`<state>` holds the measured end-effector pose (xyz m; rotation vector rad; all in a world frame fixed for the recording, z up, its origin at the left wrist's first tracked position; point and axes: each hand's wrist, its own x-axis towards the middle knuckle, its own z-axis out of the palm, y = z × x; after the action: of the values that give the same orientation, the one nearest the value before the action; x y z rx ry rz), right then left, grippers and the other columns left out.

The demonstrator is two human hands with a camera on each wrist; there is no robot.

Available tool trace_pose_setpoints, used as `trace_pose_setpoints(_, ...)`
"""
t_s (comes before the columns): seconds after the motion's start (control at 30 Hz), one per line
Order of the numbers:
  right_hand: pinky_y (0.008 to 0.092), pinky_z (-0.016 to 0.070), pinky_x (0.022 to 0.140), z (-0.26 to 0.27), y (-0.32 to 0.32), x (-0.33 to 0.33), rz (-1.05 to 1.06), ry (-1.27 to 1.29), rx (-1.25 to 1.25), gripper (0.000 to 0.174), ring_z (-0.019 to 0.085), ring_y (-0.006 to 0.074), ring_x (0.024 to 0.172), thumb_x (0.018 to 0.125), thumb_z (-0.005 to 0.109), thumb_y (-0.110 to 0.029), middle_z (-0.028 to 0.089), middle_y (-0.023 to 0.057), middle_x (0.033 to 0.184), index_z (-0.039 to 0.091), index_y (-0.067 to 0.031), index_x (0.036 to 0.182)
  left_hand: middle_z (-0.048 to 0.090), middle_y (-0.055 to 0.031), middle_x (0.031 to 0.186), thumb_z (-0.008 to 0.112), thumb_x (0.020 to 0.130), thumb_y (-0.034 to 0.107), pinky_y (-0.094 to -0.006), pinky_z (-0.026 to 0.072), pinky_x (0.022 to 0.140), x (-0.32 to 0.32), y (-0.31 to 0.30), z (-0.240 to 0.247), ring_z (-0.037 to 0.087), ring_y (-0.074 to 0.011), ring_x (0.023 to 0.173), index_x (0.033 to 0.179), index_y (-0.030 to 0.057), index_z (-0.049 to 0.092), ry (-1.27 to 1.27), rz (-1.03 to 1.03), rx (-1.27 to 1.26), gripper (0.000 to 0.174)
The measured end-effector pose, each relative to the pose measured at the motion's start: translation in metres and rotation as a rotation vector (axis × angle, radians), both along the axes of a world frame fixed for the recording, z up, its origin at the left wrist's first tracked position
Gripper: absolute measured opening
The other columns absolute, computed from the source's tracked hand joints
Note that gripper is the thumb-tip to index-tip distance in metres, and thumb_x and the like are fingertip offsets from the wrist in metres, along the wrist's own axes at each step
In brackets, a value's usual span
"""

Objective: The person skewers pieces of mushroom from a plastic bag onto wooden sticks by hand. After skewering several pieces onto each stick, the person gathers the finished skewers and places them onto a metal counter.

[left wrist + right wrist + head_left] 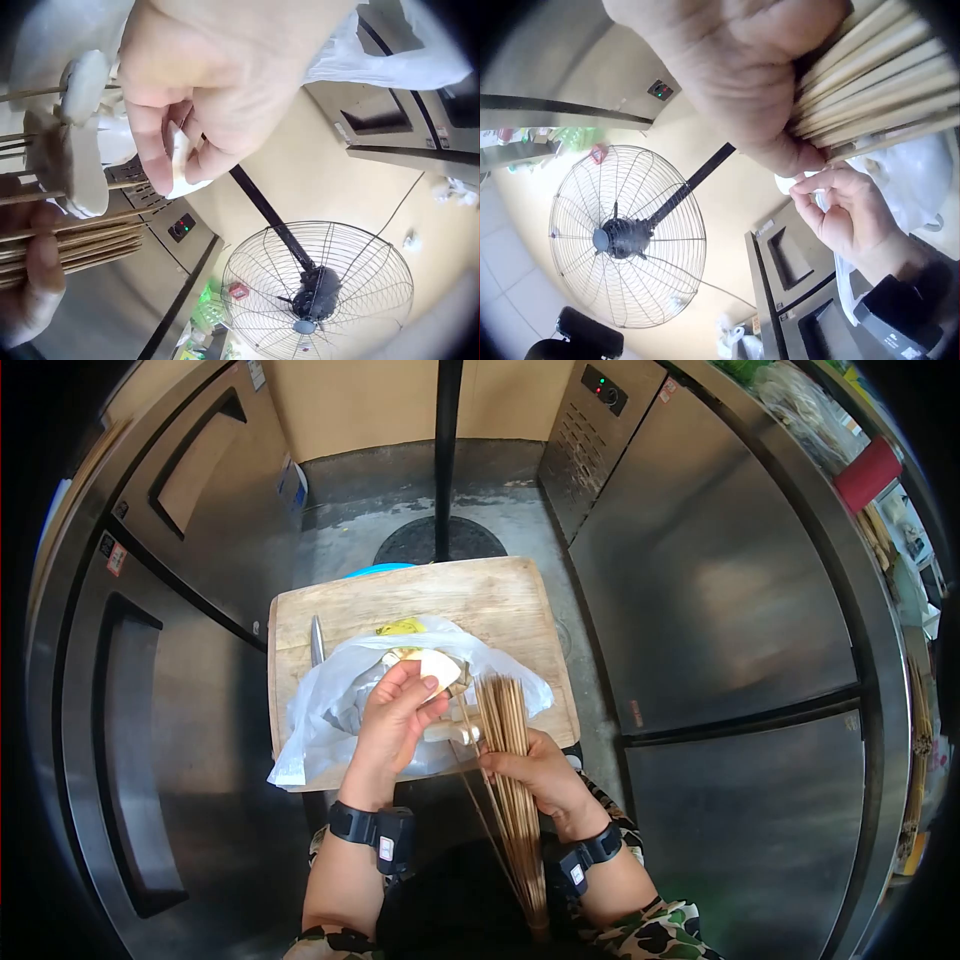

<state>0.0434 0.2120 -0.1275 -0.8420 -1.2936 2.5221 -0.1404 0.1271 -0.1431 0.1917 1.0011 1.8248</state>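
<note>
My left hand [395, 712] pinches a thin white food slice [440, 669] between thumb and fingers, above an opened white plastic bag [322, 685]. A thick bundle of bamboo skewers [508, 730] is gripped by my right hand [548, 778], the thumb lying across it. Close beside the bundle, pale slices [86, 169] sit threaded on a few skewers, as the left wrist view shows. More pale pieces lie inside the bag, partly hidden by the left hand.
The bag lies on a wooden cutting board [490, 588]. A metal blade-like object [317, 640] rests at the board's left side. Steel refrigerator cabinets [700, 580] flank both sides. A standing fan's black pole [447, 460] rises behind the board, its wire cage [315, 277] visible from the wrists.
</note>
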Motion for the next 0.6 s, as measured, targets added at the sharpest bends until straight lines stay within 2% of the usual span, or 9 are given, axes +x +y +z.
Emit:
trace_pose_setpoints(0.2, 0.0207, 0.0475, 0.063, 0.001, 0.001, -0.001, 0.041, 0.038, -0.024, 0.012, 0.059, 0.01, 0.07, 0.082, 0.066, -0.004, 0.062, 0.0037, 0.079, 0.061, -0.0009, 0.093, 0.062, -0.0058, 0.102, 0.059, 0.087, 0.003, -0.0237, 0.0527, 0.072, 0.011, 0.003, 0.011, 0.061, -0.0106, 0.085, 0.119, 0.0018, 0.053, 0.184, 0.022, -0.051, 0.033)
trace_pose_setpoints(0.3, 0.0201, 0.0476, 0.063, -0.001, 0.001, -0.001, 0.026, 0.022, -0.03, 0.013, 0.059, 0.0102, 0.069, 0.081, 0.066, -0.003, 0.062, 0.0043, 0.078, 0.061, -0.0009, 0.093, 0.059, -0.008, 0.113, 0.06, 0.086, 0.002, -0.0265, 0.0526, 0.075, 0.012, 0.003, 0.009, 0.06, -0.0121, 0.09, 0.12, 0.0004, 0.052, 0.249, 0.014, -0.04, 0.036)
trace_pose_setpoints(0.4, 0.0199, 0.0476, 0.062, 0.0, 0.001, 0.0, 0.006, -0.005, -0.039, 0.013, 0.06, 0.0104, 0.068, 0.081, 0.066, -0.003, 0.062, 0.0047, 0.077, 0.061, -0.001, 0.092, 0.059, -0.0085, 0.114, 0.06, 0.085, 0.0, -0.0271, 0.0531, 0.075, 0.016, 0.004, 0.014, 0.06, -0.012, 0.092, 0.119, -0.0004, 0.054, 0.328, 0.04, -0.031, 0.034)
trace_pose_setpoints(0.6, 0.0198, 0.0464, 0.06, 0.0, 0.001, 0.002, 0.005, -0.004, -0.013, 0.011, 0.058, 0.0091, 0.067, 0.081, 0.066, -0.003, 0.062, 0.0033, 0.077, 0.062, -0.0014, 0.091, 0.062, -0.0083, 0.108, 0.062, 0.082, -0.003, -0.0266, 0.0524, 0.078, 0.015, 0.001, 0.013, 0.061, -0.0137, 0.094, 0.112, -0.0001, 0.059, 0.642, 0.004, 0.01, 0.03)
